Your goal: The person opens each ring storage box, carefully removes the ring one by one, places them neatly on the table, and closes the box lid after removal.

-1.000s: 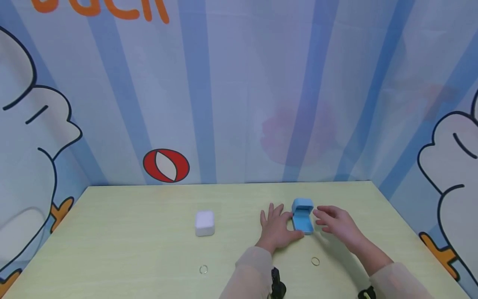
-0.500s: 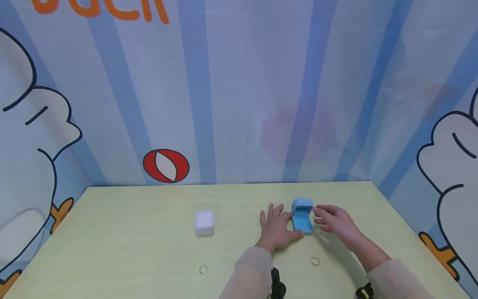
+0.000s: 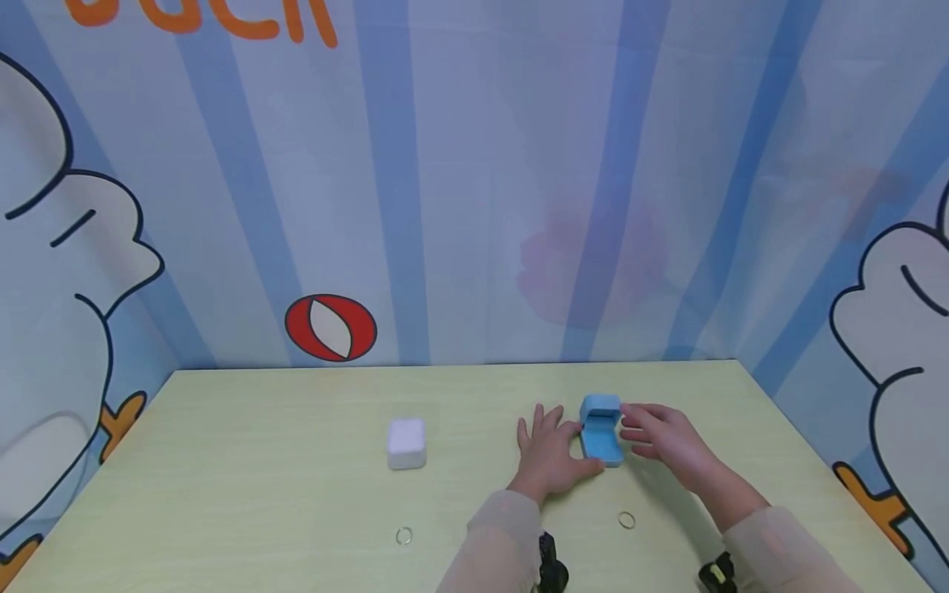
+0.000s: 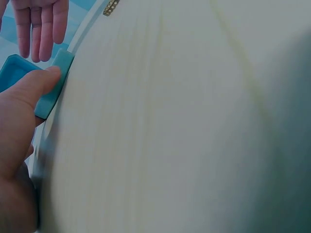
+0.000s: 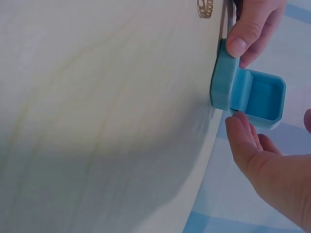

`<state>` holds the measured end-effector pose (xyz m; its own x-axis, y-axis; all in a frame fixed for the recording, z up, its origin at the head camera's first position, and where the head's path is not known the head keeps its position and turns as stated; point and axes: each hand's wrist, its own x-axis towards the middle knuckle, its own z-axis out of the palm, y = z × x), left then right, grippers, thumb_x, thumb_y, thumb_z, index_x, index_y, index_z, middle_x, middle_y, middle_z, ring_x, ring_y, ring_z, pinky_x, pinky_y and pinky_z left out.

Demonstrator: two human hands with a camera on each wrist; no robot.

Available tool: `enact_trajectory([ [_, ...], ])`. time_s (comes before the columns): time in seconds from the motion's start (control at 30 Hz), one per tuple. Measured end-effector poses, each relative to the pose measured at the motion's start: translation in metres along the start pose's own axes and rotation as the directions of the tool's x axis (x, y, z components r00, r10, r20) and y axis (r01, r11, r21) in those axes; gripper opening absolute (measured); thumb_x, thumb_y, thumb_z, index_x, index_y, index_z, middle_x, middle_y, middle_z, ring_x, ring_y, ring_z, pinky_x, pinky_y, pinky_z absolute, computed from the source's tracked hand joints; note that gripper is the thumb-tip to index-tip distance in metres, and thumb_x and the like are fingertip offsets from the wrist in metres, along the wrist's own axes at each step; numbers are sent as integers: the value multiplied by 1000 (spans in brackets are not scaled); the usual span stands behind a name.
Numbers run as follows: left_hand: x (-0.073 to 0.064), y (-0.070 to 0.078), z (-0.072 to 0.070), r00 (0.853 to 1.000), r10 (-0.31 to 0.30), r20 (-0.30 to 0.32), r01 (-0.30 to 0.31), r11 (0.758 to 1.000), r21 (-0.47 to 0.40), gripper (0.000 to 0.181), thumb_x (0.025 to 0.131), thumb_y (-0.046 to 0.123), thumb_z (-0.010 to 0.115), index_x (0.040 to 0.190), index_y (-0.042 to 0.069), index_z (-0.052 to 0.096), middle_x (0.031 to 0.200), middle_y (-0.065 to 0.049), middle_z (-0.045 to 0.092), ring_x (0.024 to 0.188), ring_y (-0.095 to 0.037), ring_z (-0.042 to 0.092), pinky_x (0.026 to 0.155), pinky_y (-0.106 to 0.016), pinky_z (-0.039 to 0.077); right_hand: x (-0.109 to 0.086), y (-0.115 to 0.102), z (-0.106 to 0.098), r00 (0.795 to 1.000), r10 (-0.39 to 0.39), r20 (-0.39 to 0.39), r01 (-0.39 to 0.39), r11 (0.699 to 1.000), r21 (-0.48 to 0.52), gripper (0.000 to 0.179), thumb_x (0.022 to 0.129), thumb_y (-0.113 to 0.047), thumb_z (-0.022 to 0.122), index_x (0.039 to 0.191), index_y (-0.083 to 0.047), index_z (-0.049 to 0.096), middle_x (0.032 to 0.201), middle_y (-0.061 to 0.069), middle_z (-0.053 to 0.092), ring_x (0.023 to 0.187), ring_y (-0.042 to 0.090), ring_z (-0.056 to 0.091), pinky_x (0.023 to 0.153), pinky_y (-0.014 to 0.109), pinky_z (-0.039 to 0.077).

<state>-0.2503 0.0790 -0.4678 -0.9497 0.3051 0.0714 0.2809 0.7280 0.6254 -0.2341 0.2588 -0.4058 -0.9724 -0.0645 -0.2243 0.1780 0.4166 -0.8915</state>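
A pale wood surface stands against a striped cartoon curtain. Right of centre, the open blue box sits; the left hand lies flat, thumb touching it, while the right hand hovers relaxed beside it.

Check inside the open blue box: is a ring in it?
The blue box stands open; only blue lining shows, no ring. Its base interior is hidden in every view.

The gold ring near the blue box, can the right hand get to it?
Probably yes. The ring lies alone on the bare table, just behind the right hand, with nothing between them.
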Motion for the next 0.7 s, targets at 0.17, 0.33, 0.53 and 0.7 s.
enact_trajectory([
  [0.17, -1, 1, -1, 1000, -4, 6, 4, 1000, -2, 62, 80, 52, 68, 130, 18, 57, 152, -6, 34, 146, -33, 12, 115, -57, 5, 3, 0, 0, 1000, 7, 9, -7, 1000, 22, 77, 97, -52, 42, 142, 8, 29, 141, 31, 40, 127, 40, 47, 100, 45, 45],
  [0.33, -1, 1, -2, 1000, -4, 7, 4, 1000, -1, 62, 80, 52, 68, 130, 18, 57, 152, -6, 34, 147, -33, 12, 116, -57, 5, 6, -2, 0, 1000, 11, 9, -12, 999, 35, 77, 97, -52, 42, 142, 9, 27, 142, 32, 38, 128, 41, 46, 101, 45, 44],
  [0.53, -1, 0, -1, 1000, 0, 5, 0, 1000, -6, 62, 79, 52, 68, 129, 18, 57, 152, -6, 34, 146, -33, 12, 116, -57, 5, 10, -3, 1, 1000, 19, 4, -19, 998, 53, 76, 97, -50, 42, 143, 9, 26, 143, 32, 37, 129, 42, 45, 102, 47, 43],
  [0.7, -1, 0, -1, 1000, 2, 8, -2, 1000, -12, 62, 79, 52, 68, 129, 17, 57, 152, -7, 34, 147, -33, 12, 116, -57, 5, 14, -1, 2, 1000, 29, 0, -29, 998, 56, 78, 96, -51, 43, 143, 9, 26, 143, 32, 36, 129, 42, 45, 101, 47, 43],
])
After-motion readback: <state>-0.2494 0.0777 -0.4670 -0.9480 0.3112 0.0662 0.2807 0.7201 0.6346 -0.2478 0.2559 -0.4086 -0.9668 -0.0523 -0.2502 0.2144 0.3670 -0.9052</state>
